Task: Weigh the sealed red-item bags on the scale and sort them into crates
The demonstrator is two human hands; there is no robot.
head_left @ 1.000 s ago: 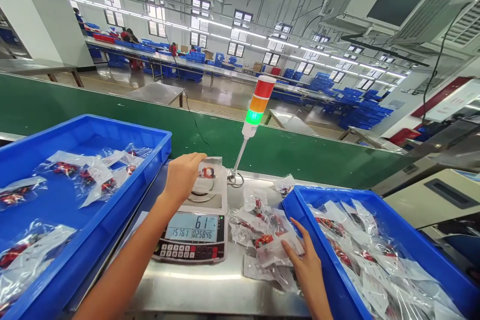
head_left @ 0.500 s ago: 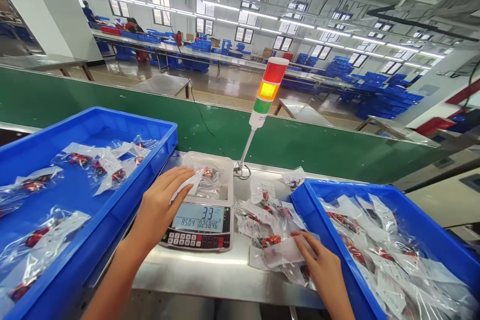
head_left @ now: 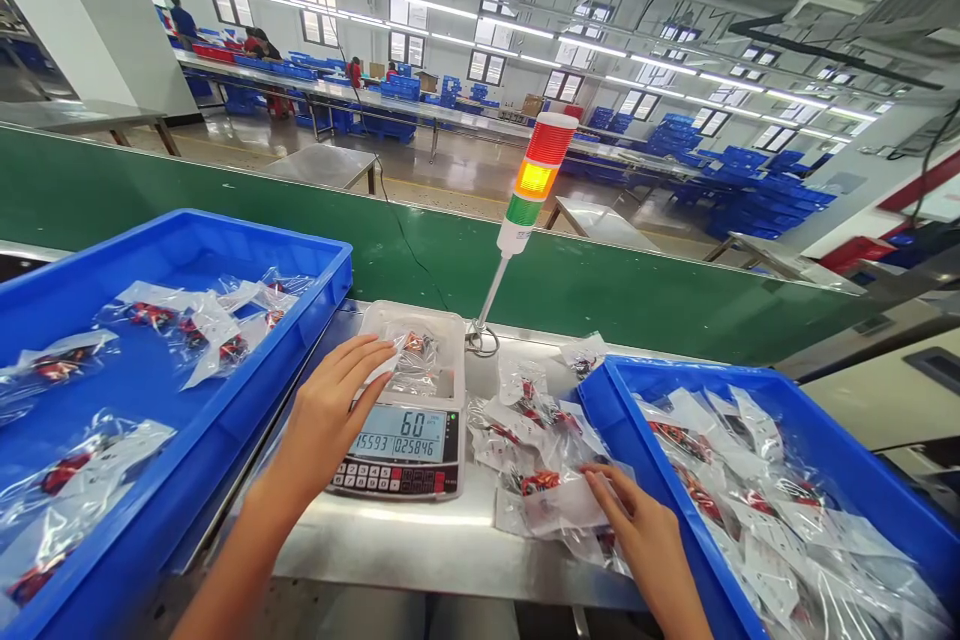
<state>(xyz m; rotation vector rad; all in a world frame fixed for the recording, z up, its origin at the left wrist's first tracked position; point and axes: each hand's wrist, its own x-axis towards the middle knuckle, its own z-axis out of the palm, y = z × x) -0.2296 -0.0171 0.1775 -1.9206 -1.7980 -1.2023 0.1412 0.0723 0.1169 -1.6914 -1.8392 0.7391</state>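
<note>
The left hand (head_left: 326, 420) lies palm-down and open, fingers stretched rather than clenched, over the near edge of a clear plastic bag (head_left: 412, 365); we cannot tell whether thumb and fingers actually pinch it. The bag sits in a shallow translucent white plastic tray (head_left: 375, 320) on top of a digital counting scale (head_left: 397, 450), with a small red-and-black part showing through the film, too small for us to identify. We read 60 on the scale's upper display. The bag lies directly ahead of the left fingertips, its long axis running roughly away from us, and the left hand is clearly nearer to it than the right.

The right hand (head_left: 645, 540) is well apart from the scale, its fingertips (head_left: 592, 480) resting on a white-backed bag in a loose heap of similar bags (head_left: 525, 470) on the stainless steel table (head_left: 375, 545). We cannot tell whether those fingers grasp anything.

A blue plastic crate (head_left: 225, 220) of bagged parts stands just left of the scale, and a second blue plastic crate (head_left: 675, 370), fuller, stands against the heap on the right. Behind the scale rises a pole-mounted stack light (head_left: 536, 180), its amber section lit, in front of a green conveyor side panel (head_left: 450, 260). Far beyond, long workbenches (head_left: 390, 110) carry rows of blue crates.
</note>
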